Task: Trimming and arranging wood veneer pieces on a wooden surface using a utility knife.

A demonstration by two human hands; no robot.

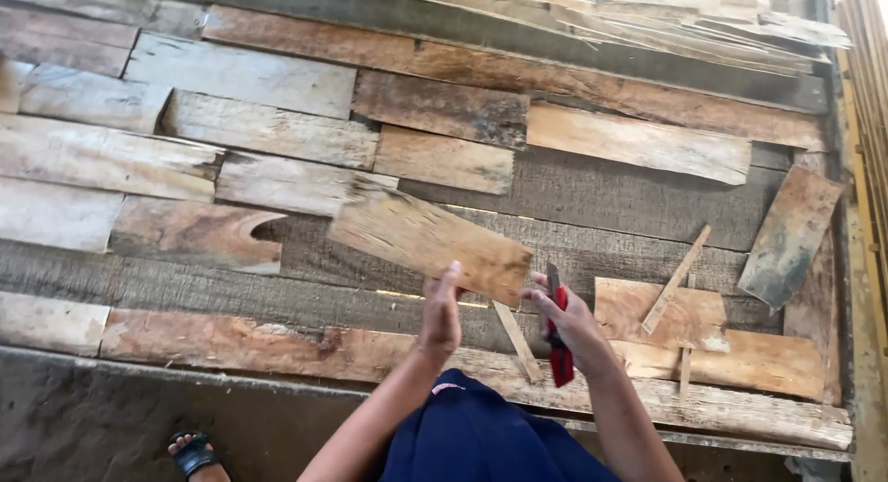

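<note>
My left hand [441,313] grips the near end of a flat brown veneer piece [427,238] that slants up and to the left over the sheets below. My right hand [571,323] holds a red-handled utility knife [558,341], its blade pointing up beside the piece's right edge. A thin wood strip [516,339] lies between my two hands.
Many overlapping veneer pieces [268,130] cover a grey wooden platform [610,191]. Loose offcuts [659,314] and a slanted slat [677,280] lie to the right, with a dark piece [789,234] beyond. Stacked sheets [865,93] line the right edge. A sandalled foot [196,454] shows at lower left.
</note>
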